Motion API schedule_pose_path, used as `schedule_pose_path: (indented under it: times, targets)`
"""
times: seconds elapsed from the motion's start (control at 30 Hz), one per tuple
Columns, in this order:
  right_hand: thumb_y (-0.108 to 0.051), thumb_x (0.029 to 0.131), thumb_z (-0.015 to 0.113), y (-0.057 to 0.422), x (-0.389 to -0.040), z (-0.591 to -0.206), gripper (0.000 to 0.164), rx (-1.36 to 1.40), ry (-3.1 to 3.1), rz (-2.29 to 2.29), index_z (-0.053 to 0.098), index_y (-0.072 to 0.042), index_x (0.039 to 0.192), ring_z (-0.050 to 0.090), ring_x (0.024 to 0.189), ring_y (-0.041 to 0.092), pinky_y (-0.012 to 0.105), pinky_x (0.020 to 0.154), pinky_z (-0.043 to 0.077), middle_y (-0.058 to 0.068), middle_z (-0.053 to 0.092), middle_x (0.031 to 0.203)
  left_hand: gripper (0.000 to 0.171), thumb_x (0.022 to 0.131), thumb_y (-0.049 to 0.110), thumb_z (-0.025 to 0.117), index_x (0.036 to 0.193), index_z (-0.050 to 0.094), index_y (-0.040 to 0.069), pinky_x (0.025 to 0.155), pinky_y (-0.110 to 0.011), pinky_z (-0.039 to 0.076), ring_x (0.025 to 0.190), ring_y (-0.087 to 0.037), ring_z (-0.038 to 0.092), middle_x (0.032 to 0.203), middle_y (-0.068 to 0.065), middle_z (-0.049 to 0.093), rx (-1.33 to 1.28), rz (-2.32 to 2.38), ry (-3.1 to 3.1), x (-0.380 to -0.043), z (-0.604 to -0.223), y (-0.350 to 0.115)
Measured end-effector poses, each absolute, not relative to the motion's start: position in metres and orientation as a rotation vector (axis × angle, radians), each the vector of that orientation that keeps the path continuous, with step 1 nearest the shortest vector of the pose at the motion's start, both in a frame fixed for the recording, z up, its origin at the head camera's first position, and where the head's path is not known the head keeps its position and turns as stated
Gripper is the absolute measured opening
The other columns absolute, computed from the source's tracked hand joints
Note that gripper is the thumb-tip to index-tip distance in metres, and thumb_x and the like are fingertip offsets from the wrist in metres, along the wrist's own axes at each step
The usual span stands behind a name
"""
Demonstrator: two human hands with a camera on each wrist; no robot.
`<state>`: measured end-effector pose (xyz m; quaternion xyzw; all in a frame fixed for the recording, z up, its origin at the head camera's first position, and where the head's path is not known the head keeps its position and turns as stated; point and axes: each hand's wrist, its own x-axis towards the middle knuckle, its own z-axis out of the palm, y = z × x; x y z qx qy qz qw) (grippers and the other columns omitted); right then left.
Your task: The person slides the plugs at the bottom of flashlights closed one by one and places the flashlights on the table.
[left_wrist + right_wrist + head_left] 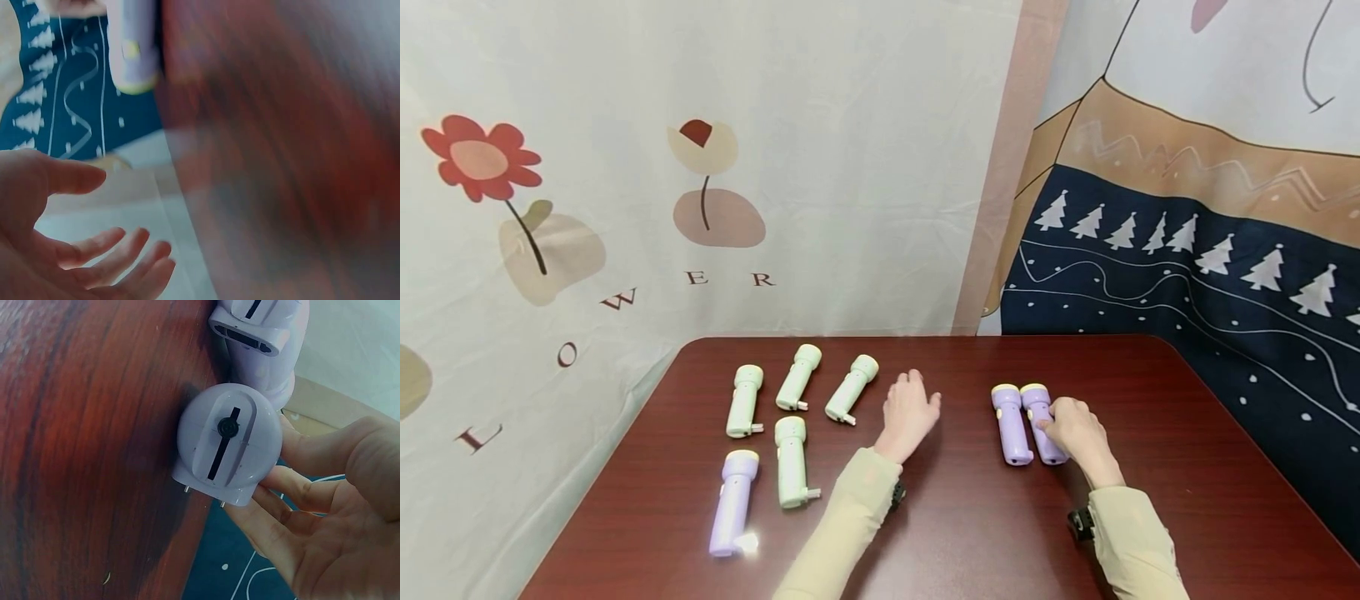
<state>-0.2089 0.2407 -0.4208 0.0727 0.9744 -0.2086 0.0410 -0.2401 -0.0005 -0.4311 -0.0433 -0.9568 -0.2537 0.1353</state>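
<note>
Two purple flashlights stand side by side on the right of the table: the left one (1011, 425) is untouched, while my right hand (1081, 435) grips the right one (1041, 417). The right wrist view shows the gripped flashlight's round base (228, 444) with a dark slot and two small metal prongs, my thumb (319, 447) and fingers curled around its far side. My left hand (908, 412) hovers over the middle of the table with nothing in it, fingers loosely extended. Closest to it is a pale green flashlight (852, 389).
More pale green flashlights (745, 400), (799, 377), (792, 462) lie on the left of the dark red table (955, 533), several with side plugs sticking out. Another purple flashlight (733, 504) lies near the front left. A patterned curtain (865, 167) hangs behind the table.
</note>
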Motion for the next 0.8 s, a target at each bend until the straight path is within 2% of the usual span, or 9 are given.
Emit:
schedule_pose_path:
  times: [0.2,0.4,0.57,0.8]
  targets:
    - [-0.019,0.088,0.064,0.24,-0.209,-0.421,0.028,0.234,2.973,-0.641,0.059,0.006,0.099,0.057,0.076,0.03,0.044,0.064,0.046,0.022,0.06,0.092,0.031,0.082,0.02,0.069,0.099,0.055,-0.002,0.071,-0.046,0.05,0.09,-0.041,0.058,0.098,-0.021,0.06,-0.03,-0.627,-2.676,-0.257,-0.427,-0.034]
    - [-0.02,0.087,0.064,0.24,-0.209,-0.42,0.03,0.24,2.973,-0.632,0.059,0.006,0.101,0.058,0.079,0.032,0.047,0.067,0.047,0.024,0.06,0.096,0.045,0.081,0.019,0.07,0.117,0.052,-0.002,0.08,-0.056,0.046,0.102,-0.044,0.054,0.111,-0.024,0.058,0.099,-0.653,-2.786,-0.268,-0.424,-0.061]
    - [-0.02,0.087,0.064,0.24,-0.21,-0.42,0.03,0.25,2.966,-0.632,0.059,0.006,0.102,0.059,0.08,0.032,0.047,0.068,0.047,0.024,0.06,0.097,0.056,0.082,0.018,0.069,0.129,0.045,-0.001,0.086,-0.059,0.044,0.108,-0.047,0.051,0.119,-0.026,0.054,0.166,-0.7,-2.897,-0.274,-0.429,-0.076]
    - [-0.019,0.088,0.064,0.24,-0.21,-0.421,0.031,0.248,2.961,-0.631,0.059,0.007,0.103,0.057,0.078,0.03,0.045,0.066,0.047,0.024,0.06,0.097,0.059,0.081,0.015,0.069,0.13,0.042,-0.002,0.084,-0.059,0.045,0.106,-0.05,0.052,0.12,-0.028,0.053,0.202,-0.71,-2.954,-0.278,-0.438,-0.086]
